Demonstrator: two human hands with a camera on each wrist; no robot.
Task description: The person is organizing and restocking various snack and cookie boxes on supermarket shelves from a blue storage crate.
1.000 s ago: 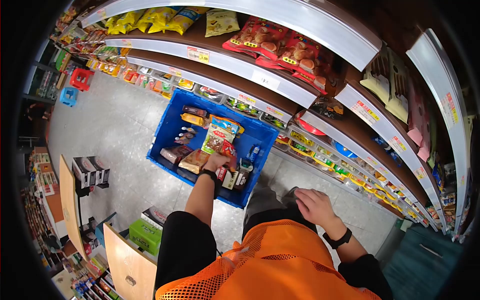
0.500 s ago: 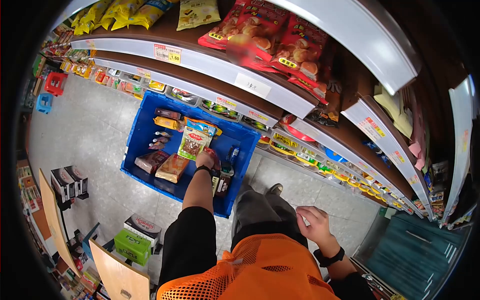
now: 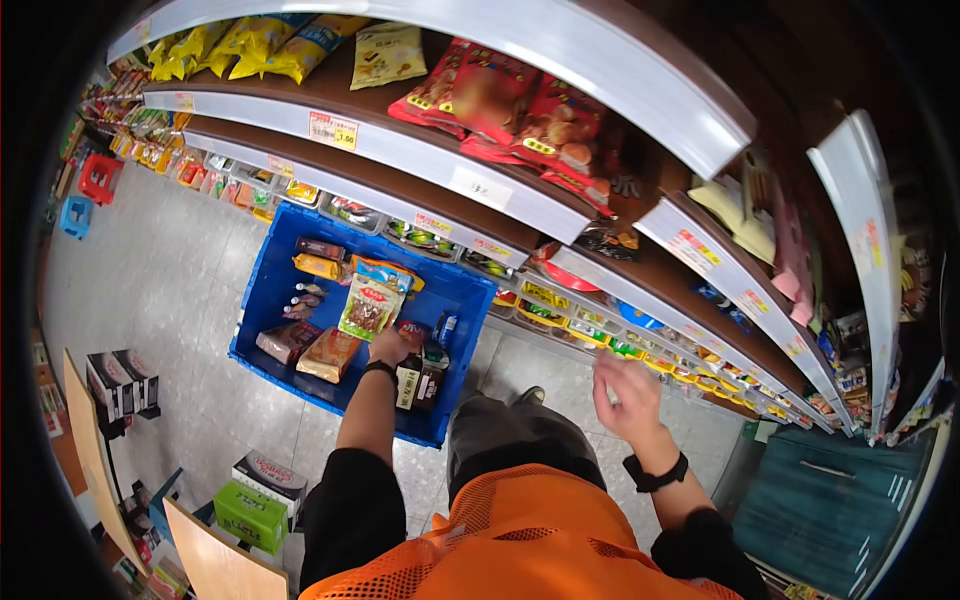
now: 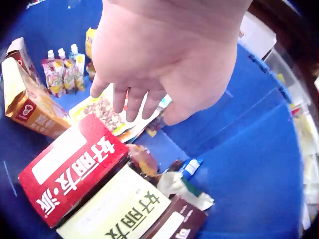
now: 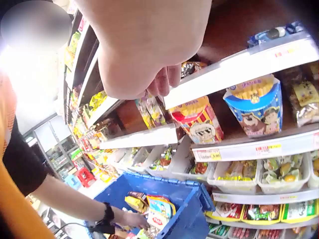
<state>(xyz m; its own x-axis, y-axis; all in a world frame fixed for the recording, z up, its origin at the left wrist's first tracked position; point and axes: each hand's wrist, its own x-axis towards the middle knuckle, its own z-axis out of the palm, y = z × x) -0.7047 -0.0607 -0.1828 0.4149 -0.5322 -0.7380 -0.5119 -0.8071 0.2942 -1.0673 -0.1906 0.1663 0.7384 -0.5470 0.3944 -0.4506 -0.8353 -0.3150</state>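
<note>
A blue plastic crate point(image 3: 465, 300) on the floor holds mixed snacks. My left hand point(image 3: 388, 348) reaches into it, and in the left wrist view its relaxed fingers hang over a white-and-green snack bag point(image 4: 102, 109) with nothing in their grasp. Close by stand a red box point(image 4: 75, 169), a cream box point(image 4: 117, 206) and a dark brown box point(image 4: 182, 219). Spouted pouches point(image 4: 62, 74) and an orange pack point(image 4: 37, 107) lie farther over. Raised in front of the shelves, my right hand point(image 3: 630, 395) is empty, its fingers loosely bent.
Shelves curve along the far side, with red snack bags point(image 3: 500, 100) and yellow bags point(image 3: 270, 45) on an upper level. Snack cups such as a blue one point(image 5: 254, 109) sit lower, above bins of sweets. A green carton point(image 3: 250, 515) stands at the lower left; a teal cover point(image 3: 820, 500) lies at right.
My left hand has shifted slightly within the crate, away from the red item it was at. My right hand has risen from beside my leg toward the shelves. The head view has swung.
</note>
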